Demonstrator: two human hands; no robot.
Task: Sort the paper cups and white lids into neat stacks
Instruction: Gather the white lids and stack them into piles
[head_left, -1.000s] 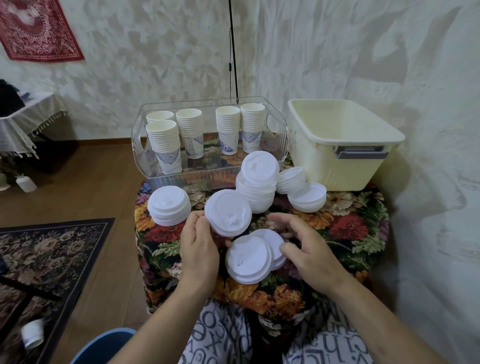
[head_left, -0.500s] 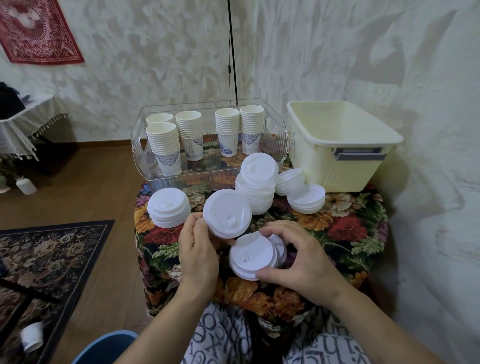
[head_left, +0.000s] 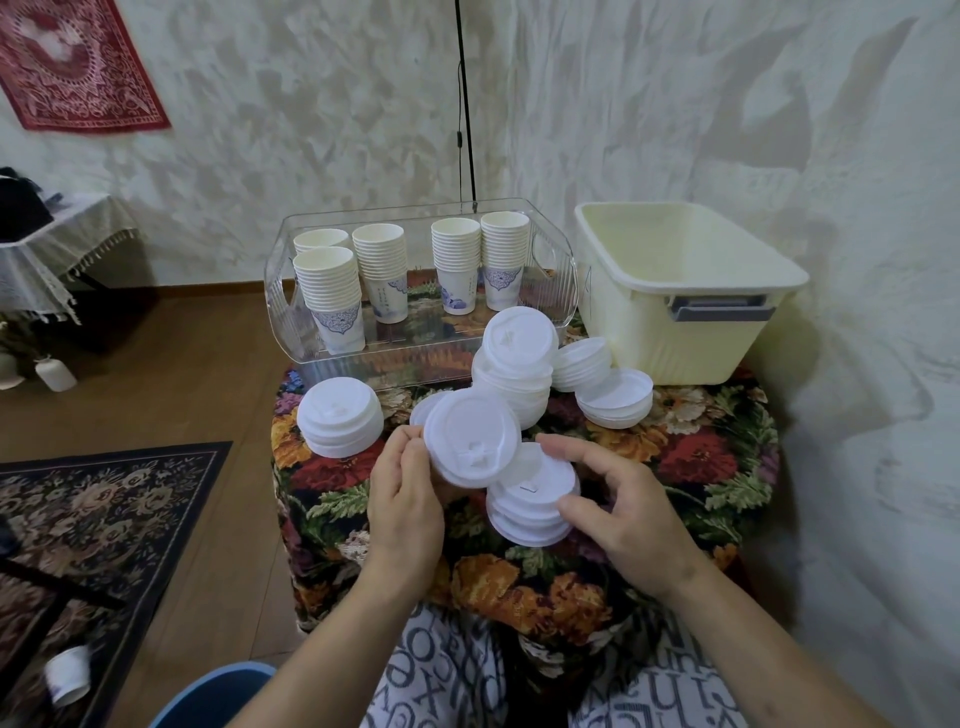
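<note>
My left hand (head_left: 404, 491) holds a tilted bunch of white lids (head_left: 470, 441) by its left edge, above the flowered table. My right hand (head_left: 618, 501) curls round a short stack of lids (head_left: 530, 506) lying on the cloth just below that bunch. More lid stacks stand around: one at the left (head_left: 338, 421), a tall leaning one (head_left: 519, 358) behind, and two low ones at the right (head_left: 615, 397). Several stacks of paper cups (head_left: 332, 291) stand in a clear plastic tray (head_left: 415, 353) at the back.
A cream plastic tub (head_left: 675, 332) stands at the back right, close to the wall. The flowered tablecloth (head_left: 701, 467) drops off at the front and left edges. A loose cup (head_left: 67, 675) lies on the floor by a dark rug (head_left: 104, 519). A black cord (head_left: 466, 114) hangs behind the tray.
My right hand gathered the spread lids in front into one stack and drew its fingers round it. My left hand kept its lids, shifting slightly right.
</note>
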